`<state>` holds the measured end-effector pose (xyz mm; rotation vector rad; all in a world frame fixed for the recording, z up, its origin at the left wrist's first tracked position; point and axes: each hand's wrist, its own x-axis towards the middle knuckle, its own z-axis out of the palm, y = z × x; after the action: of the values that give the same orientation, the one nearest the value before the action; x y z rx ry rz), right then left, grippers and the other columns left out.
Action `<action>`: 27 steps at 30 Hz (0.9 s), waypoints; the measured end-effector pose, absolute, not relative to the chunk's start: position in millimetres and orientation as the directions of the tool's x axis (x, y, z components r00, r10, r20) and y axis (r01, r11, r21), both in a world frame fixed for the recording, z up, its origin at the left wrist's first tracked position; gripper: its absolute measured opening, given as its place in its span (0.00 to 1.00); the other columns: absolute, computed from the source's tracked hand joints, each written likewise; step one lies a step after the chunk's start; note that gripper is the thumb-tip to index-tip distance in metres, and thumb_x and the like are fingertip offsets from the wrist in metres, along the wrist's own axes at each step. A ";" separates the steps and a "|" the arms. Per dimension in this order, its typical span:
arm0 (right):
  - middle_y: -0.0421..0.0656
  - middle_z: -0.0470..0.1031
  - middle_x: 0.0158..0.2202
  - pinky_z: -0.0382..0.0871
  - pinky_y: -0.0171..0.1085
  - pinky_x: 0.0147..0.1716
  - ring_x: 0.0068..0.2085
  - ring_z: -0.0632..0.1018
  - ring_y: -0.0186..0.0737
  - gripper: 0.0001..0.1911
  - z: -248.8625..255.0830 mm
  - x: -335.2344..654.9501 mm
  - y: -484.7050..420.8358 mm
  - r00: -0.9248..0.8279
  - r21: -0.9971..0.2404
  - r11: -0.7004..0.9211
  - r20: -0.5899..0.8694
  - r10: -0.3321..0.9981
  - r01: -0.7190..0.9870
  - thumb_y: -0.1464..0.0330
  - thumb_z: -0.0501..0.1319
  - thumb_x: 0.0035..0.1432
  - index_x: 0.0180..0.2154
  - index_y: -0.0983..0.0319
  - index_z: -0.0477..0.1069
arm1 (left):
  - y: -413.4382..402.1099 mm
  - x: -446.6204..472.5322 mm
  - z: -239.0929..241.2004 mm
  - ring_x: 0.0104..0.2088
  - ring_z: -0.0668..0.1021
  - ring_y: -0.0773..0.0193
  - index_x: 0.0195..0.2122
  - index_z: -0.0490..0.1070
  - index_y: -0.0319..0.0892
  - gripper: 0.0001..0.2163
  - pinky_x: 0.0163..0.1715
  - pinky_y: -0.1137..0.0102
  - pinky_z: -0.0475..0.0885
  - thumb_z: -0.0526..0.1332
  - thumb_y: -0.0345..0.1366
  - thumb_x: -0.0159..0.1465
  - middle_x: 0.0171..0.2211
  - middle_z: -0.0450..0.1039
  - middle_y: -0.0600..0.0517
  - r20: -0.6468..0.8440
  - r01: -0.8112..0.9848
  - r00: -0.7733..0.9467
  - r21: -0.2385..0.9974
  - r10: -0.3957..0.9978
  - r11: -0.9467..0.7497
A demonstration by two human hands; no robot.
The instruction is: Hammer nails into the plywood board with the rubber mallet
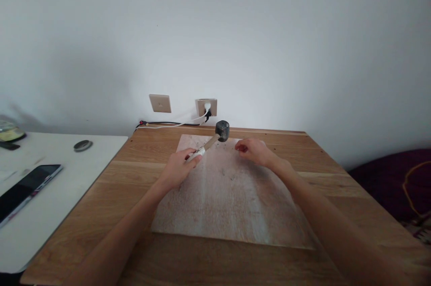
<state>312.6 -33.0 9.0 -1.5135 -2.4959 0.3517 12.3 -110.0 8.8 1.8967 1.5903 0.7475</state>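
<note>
A rubber mallet point(222, 131) with a black head and a pale wooden handle is in my left hand point(178, 165). My fingers wrap round the white-coated lower end of its handle, and the head points up and away to the right. To the right of the mallet head, my right hand point(254, 151) is closed, its fingers curled together over the far part of a pale, worn board point(215, 205). Whatever those fingers hold, if anything, is too small or hidden. Small dark marks or bits dot the board's surface.
The board lies on a wooden table point(117, 191) against a white wall. A white plug and cables point(175, 123) run from a wall socket point(206, 107) along the back edge. On a white table point(67, 196) at left are a tablet-like device point(27, 189) and a round lid point(82, 145).
</note>
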 end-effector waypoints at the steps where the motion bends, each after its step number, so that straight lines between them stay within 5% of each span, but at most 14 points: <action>1: 0.46 0.85 0.38 0.71 0.34 0.39 0.38 0.82 0.42 0.14 8.1 315.3 -28.5 -0.437 -0.313 0.430 0.050 0.898 0.847 0.77 0.61 0.56 0.42 0.61 0.82 | -109.8 12.5 8.1 0.25 0.76 0.62 0.44 0.79 0.42 0.20 0.28 0.70 0.66 0.56 0.52 0.66 0.26 0.77 0.52 0.065 0.673 0.145 0.725 0.987 -0.147; 15: 0.51 0.85 0.46 0.72 0.41 0.50 0.49 0.83 0.50 0.11 -0.4 300.1 -14.6 -0.433 -0.299 0.433 0.067 0.899 0.850 0.73 0.60 0.65 0.42 0.61 0.82 | -110.7 6.3 1.2 0.28 0.78 0.60 0.46 0.80 0.42 0.20 0.28 0.70 0.67 0.57 0.51 0.66 0.27 0.78 0.51 0.086 0.679 0.138 0.717 0.987 -0.158; 23: 0.49 0.85 0.42 0.74 0.38 0.43 0.44 0.84 0.49 0.15 -4.5 309.7 -19.6 -0.363 -0.367 0.372 0.096 0.927 0.852 0.62 0.68 0.62 0.49 0.61 0.78 | -109.2 25.2 10.9 0.34 0.79 0.59 0.44 0.79 0.42 0.18 0.35 0.69 0.69 0.57 0.49 0.68 0.33 0.80 0.50 0.115 0.654 0.259 0.710 0.959 -0.262; 27: 0.50 0.83 0.44 0.75 0.38 0.41 0.41 0.84 0.45 0.16 -0.3 330.9 -28.2 -0.351 -0.402 0.366 0.113 0.930 0.839 0.65 0.68 0.61 0.50 0.63 0.75 | -104.9 37.4 9.7 0.39 0.80 0.57 0.44 0.80 0.43 0.16 0.40 0.68 0.69 0.58 0.47 0.68 0.39 0.82 0.49 0.123 0.638 0.334 0.701 0.935 -0.320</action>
<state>330.9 -28.2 -0.3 -1.5568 -2.3106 0.3946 37.4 -104.9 9.7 2.0589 1.3738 0.7136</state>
